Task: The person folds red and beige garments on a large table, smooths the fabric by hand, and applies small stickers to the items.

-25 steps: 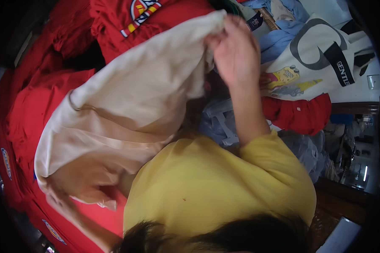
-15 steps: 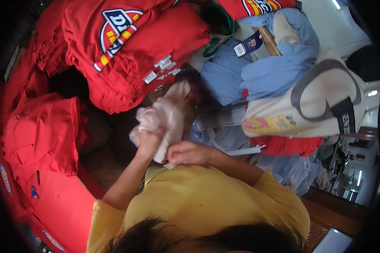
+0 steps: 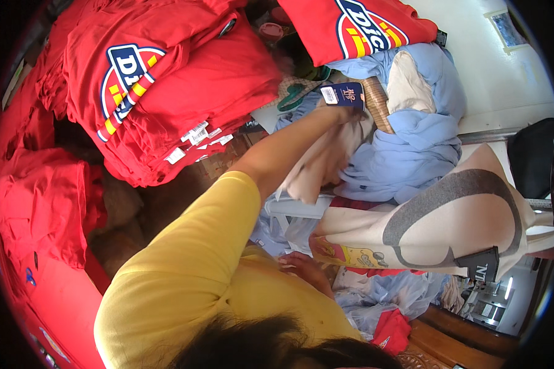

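My left arm reaches across toward the upper right, and my left hand [image 3: 346, 115] is partly covered by a dark blue hang tag [image 3: 343, 96]. From that hand hangs a pale pinkish garment [image 3: 320, 161], slightly blurred, beside a heap of light blue clothes [image 3: 391, 154]. The left fingers are mostly hidden, but the hand looks closed on the cloth. Close to my yellow shirt, my right hand [image 3: 303, 268] is partly in view, with its fingers loosely apart and nothing seen in them. A beige garment with a dark ring print [image 3: 461, 215] lies to its right.
Red printed shirts [image 3: 215, 80] are piled at the far left, white labels [image 3: 197, 134] along their edge. Another red shirt [image 3: 394, 21] lies at the far right. A wooden piece [image 3: 377, 104] stands by the blue heap. Clear plastic bags [image 3: 381, 298] sit at the lower right.
Both hands were together on the pale garment near my body. My left hand has carried it far and right to the blue heap; my right hand has let go. The view has shifted too.
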A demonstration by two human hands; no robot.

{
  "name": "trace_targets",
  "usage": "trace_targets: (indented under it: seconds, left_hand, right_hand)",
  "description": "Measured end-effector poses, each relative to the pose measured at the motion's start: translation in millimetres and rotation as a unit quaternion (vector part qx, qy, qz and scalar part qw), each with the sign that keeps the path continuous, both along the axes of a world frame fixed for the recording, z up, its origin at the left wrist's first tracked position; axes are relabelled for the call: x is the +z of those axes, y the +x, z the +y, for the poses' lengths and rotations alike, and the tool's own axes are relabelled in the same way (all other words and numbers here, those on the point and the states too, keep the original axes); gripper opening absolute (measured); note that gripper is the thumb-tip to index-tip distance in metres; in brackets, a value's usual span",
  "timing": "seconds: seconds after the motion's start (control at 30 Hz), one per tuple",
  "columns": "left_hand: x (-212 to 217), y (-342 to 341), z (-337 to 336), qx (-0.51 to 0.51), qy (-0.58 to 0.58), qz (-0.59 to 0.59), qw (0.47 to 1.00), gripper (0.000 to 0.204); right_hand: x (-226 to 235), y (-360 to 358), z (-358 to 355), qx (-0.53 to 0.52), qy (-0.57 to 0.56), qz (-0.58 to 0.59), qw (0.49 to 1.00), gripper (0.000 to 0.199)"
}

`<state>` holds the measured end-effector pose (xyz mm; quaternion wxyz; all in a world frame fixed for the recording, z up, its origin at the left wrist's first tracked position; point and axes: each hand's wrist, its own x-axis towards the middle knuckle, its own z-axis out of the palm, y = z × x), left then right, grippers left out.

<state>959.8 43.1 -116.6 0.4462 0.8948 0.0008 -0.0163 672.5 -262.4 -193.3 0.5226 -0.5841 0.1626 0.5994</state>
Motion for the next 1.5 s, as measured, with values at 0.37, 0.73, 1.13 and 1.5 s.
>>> trace_targets:
  seconds: [0.37,0.73,1.13,1.5]
  left_hand:
    - [29,-314,50,-0.075,-0.116,0.013,0.99,0.031]
    - [304,-612,15,0.292,0.217,-0.538,0.761,0.017]
    - [310,-744,-48,0.56,0.439,-0.476,0.516,0.017]
    - [342,-779,-39,0.646,0.454,-0.374,0.486,0.014]
  right_hand:
    - [-39,33,138,0.215,0.121,-0.215,0.945,0.016]
    - [79,-125,363,0.536,0.352,-0.253,0.724,0.008]
    - [162,-401,478,0.671,0.546,-0.129,0.484,0.007]
    - [161,-532,507,0.72,0.581,-0.023,0.378,0.005]
